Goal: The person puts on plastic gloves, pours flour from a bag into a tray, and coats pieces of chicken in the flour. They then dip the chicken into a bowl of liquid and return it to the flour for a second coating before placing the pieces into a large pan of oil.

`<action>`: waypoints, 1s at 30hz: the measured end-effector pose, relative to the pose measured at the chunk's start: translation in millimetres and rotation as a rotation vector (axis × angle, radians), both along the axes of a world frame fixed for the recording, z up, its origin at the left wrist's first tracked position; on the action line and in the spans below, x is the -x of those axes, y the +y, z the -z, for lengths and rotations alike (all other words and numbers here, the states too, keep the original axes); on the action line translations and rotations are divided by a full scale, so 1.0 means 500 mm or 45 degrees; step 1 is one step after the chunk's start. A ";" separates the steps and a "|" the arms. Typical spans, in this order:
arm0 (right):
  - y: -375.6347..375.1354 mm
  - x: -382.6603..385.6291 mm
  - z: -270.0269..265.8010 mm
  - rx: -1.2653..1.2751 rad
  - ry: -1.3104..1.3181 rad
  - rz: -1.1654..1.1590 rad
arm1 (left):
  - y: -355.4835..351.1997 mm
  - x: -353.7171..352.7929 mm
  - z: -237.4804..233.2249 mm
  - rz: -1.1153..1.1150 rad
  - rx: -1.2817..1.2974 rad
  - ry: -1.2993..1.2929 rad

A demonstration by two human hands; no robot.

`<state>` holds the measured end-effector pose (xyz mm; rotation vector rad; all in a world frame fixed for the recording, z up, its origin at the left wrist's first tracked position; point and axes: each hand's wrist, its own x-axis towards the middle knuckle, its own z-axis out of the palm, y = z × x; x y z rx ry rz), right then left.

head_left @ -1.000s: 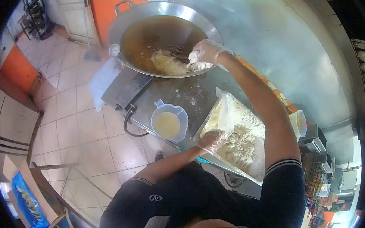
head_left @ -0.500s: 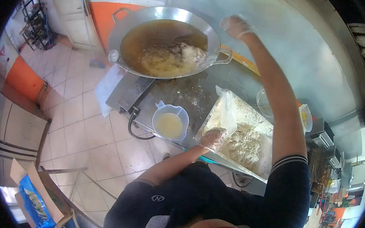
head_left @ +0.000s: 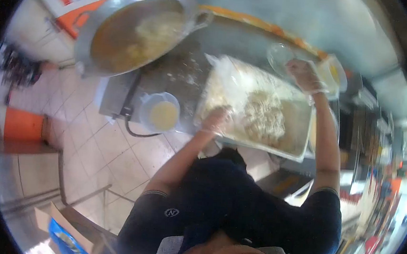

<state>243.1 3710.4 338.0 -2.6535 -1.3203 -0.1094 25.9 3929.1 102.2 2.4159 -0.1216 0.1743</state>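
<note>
My left hand [head_left: 218,120], in a clear plastic glove, is closed at the near left rim of a metal tray [head_left: 303,135]. Its fingers are curled round the lower end of a clear plastic bag [head_left: 233,84] that lies over the tray's left side. Lumpy floured pieces [head_left: 264,115] lie in the white flour to the right. My right hand [head_left: 305,75], also gloved, is over the tray's far right corner beside a clear round bowl [head_left: 280,57]. Motion blur smears its fingers, and I cannot tell whether they hold anything.
A big wok [head_left: 83,46] of brown oil with pale food frying in it stands at the back left. On the counter's front edge is a jug [head_left: 161,114] of pale liquid. A white tub [head_left: 334,73] stands behind the right hand. Tiled floor [head_left: 111,151] lies left.
My right hand has come down from high beside the wok to the tray's far right corner. My left hand stays at the tray's near rim. The whole view has turned and shifted.
</note>
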 end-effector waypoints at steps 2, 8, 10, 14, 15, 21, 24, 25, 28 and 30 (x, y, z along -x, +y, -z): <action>-0.111 0.046 0.122 0.151 0.449 0.352 | -0.007 -0.007 0.014 0.155 -0.253 -0.068; -0.224 0.163 0.326 0.241 0.423 0.402 | -0.114 -0.132 0.144 0.291 0.438 0.476; -0.234 0.179 0.395 0.208 0.428 0.451 | -0.165 -0.155 0.097 0.390 0.316 0.500; -0.231 0.199 0.473 0.295 0.340 0.278 | -0.245 -0.198 -0.053 0.351 -0.443 0.464; -0.226 0.208 0.450 0.402 0.344 0.301 | -0.256 -0.220 -0.047 0.354 -0.441 0.621; -0.253 0.195 0.518 0.132 0.439 0.466 | -0.252 -0.294 0.100 0.157 -0.165 0.361; -0.252 0.186 0.544 0.119 0.342 0.438 | -0.267 -0.274 0.000 0.228 -0.095 0.479; -0.249 0.184 0.545 0.205 0.260 0.383 | -0.269 -0.274 -0.017 0.236 -0.106 0.475; -0.237 0.196 0.374 0.186 0.580 0.696 | -0.259 -0.286 -0.033 0.131 -0.329 0.710; -0.265 0.171 0.391 0.132 0.556 0.623 | -0.243 -0.300 -0.031 0.158 0.133 0.777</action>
